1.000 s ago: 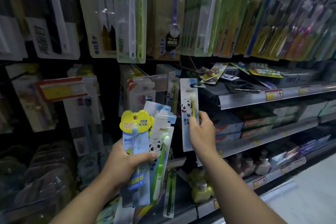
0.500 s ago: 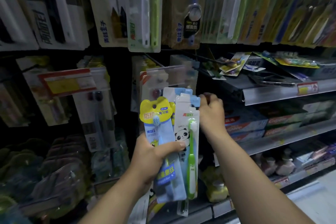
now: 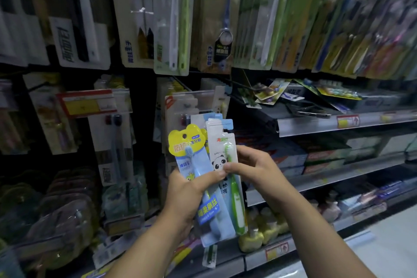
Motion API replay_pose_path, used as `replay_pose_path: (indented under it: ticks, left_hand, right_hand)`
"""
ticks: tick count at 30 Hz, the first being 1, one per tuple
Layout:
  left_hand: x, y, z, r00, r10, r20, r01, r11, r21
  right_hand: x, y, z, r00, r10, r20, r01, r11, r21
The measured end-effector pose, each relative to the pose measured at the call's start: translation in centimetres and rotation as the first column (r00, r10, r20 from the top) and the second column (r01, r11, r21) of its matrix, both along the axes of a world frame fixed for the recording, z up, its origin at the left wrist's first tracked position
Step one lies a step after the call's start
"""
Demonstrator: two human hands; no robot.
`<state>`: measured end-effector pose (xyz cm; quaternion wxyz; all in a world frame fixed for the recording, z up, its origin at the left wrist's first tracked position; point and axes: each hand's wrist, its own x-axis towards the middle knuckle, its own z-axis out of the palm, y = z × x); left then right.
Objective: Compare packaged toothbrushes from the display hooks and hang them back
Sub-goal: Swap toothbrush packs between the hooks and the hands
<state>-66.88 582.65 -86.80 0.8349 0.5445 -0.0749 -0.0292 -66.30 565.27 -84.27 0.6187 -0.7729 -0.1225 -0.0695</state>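
My left hand (image 3: 191, 194) grips a fan of toothbrush packs in front of the hooks. The front one is a blue toothbrush pack with a yellow header card (image 3: 188, 142). Beside it is a white panda pack with a green toothbrush (image 3: 222, 144), and another pack shows behind these two. My right hand (image 3: 250, 166) pinches the panda pack at its middle, thumb on the front and fingers behind. Both hands touch at the thumbs. Behind the packs, more toothbrush packs hang on a hook with a clear price-tag flap (image 3: 187, 104).
Long toothbrush packs (image 3: 171, 18) hang in a dense row along the top. A red and yellow price tag (image 3: 88, 102) sticks out at left. Shelves (image 3: 338, 123) with toothpaste boxes run to the right, with yellow bottles (image 3: 259, 232) on the lowest one. Grey floor shows at bottom right.
My right hand has left the hook, where it hung a yellow panda pack, and come down onto the green panda pack in my left hand. The left hand rose toward the middle.
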Motion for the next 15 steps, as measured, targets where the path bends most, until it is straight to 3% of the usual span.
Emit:
replay_pose_path:
  ticks: [6,15]
  left_hand:
    - [1.1,0.4,-0.5,0.999,0.039,-0.003,-0.039,0.999,0.011]
    - [1.8,0.6,-0.9,0.994,0.113,0.004,-0.113,0.989,0.093]
  right_hand:
    - [0.6,0.1,0.2,0.986,-0.164,-0.035,0.168,0.974,0.153]
    - [1.2,0.2,0.3,0.978,-0.204,-0.043,0.208,0.962,0.175]
